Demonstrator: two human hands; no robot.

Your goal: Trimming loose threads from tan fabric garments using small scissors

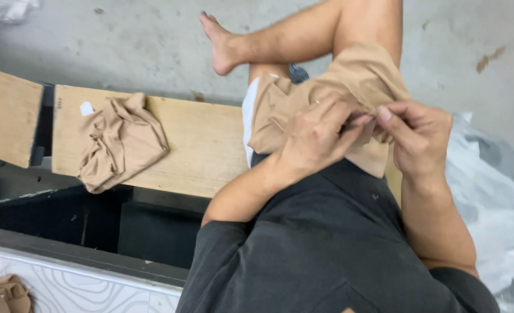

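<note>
A tan fabric piece point(350, 78) lies draped over my lap and knee. My left hand point(315, 136) pinches its lower edge, fingers closed on the cloth. Facing it, my right hand point(419, 136) grips the same edge with thumb and fingers. The two hands almost touch over the fabric. A second crumpled tan fabric piece point(121, 139) rests on the wooden bench point(202, 150) to my left, apart from both hands.
A grey concrete floor point(124, 46) lies beyond the bench. A clear plastic bag point(494, 197) sits at my right. Another wooden plank point(5, 116) is at far left, and more tan cloth point(2, 293) shows at the bottom left corner.
</note>
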